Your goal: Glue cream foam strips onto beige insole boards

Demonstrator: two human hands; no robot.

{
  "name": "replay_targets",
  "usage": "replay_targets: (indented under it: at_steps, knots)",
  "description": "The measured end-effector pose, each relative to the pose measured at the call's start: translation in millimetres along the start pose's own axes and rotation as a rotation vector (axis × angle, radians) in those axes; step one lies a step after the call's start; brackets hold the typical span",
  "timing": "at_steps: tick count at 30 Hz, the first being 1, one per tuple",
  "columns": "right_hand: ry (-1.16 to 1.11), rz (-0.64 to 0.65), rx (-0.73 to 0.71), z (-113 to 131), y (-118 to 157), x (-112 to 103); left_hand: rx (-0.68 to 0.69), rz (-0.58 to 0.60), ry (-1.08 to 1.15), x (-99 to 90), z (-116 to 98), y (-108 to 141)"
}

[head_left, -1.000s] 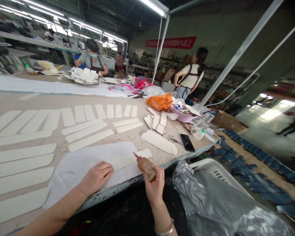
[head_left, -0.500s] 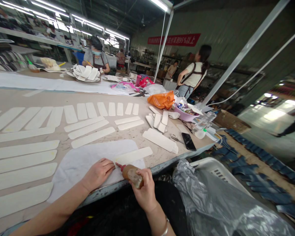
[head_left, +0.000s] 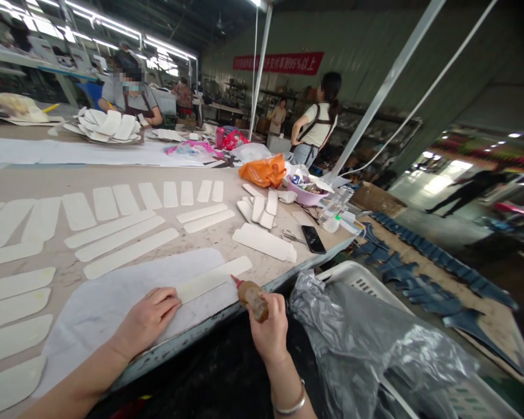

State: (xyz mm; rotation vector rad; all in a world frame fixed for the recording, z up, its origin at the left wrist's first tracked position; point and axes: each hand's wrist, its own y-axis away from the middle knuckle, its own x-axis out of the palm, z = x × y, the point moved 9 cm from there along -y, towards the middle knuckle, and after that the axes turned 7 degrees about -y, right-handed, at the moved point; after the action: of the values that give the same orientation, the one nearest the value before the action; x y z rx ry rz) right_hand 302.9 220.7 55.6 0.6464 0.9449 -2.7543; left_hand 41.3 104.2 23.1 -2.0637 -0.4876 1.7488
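Nearest, the right hand is wrapped around a squeeze bottle of brown liquid, its red nozzle by the near edge of a white strip, towards the right end; contact cannot be told. The left hand lies palm down, loosely open, fingertips at the strip's left end. The work at hand looks like putting liquid on the strip; guiding the nozzle over it calls for a light squeeze and a steady left hand. Under the strip is a white cloth. Beyond, to the right, lie stacked strips, scissors and a phone; farther, an orange bag; far left, a masked person behind piled pieces.
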Motion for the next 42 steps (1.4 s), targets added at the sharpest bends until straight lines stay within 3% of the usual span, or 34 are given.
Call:
replay_targets:
  at_steps: [7, 11, 16, 19, 21, 30, 36, 42]
  knots:
    - [0.201, -0.114, 0.034, -15, -10, -9, 0.046, -0.047, 0.012, -4.7, -3, -3]
    - [0.069, -0.131, -0.011, -8, -8, -3, 0.035, -0.039, 0.01, -1.1, 0, 0]
    - [-0.225, 0.082, -0.108, 28, 4, 32, 0.044, -0.005, 0.009, 6.6, 4, 4]
    - [-0.237, 0.231, -0.13, 43, 11, 52, 0.048, 0.006, 0.017, 7.2, 4, 3]
    - [-0.199, 0.259, -0.121, 42, 11, 55, 0.05, -0.002, 0.027, 5.0, 3, 1]
    - [0.1, -0.023, 0.051, -14, -15, 11, 0.051, -0.061, 0.046, -1.4, 1, -4]
    - [0.186, -0.112, 0.097, -23, -20, 2, 0.036, -0.029, 0.034, 0.9, 5, -2]
    - [0.125, -0.148, 0.148, -32, -25, 3, 0.025, -0.034, 0.026, 5.4, 12, 0]
